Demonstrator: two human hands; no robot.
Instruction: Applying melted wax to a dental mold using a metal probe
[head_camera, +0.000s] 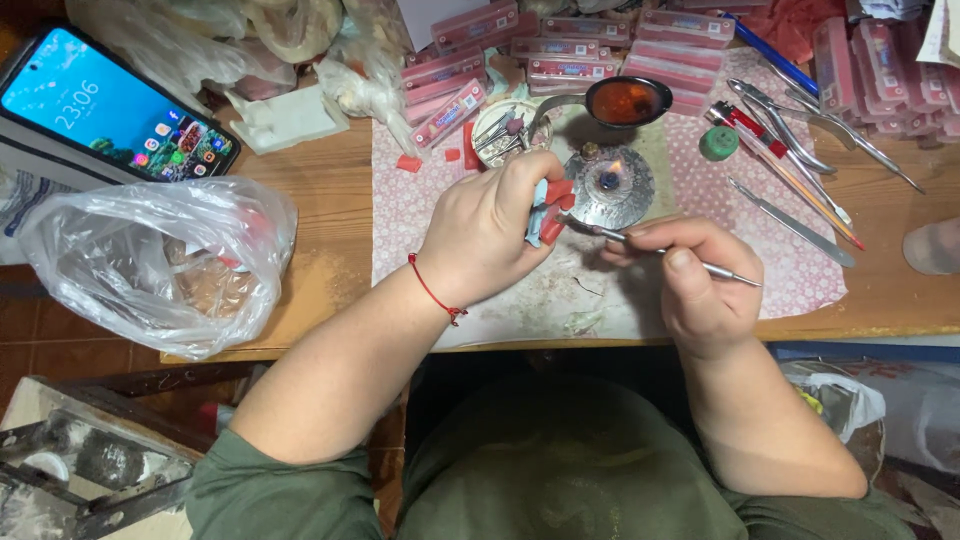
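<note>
My left hand (487, 230), with a red string around its wrist, grips a small blue and red piece (549, 213) just left of a small round metal burner (610, 187) with a lit flame. In my right hand (690, 280) is a thin metal hand tool (715, 269), held like a pen, its tip pointing left and touching the red piece near the flame. Both hands rest over a pale patterned cloth (800, 270) on the wooden table (330, 200).
A metal spoon (625, 100) with dark red contents lies behind the burner. Pink boxes (560, 45), pliers (790, 115), thin tools, a green cap (718, 143), a small dish of burs (505, 128), a lit phone (110, 105) and a plastic bag (160, 265) surround the cloth.
</note>
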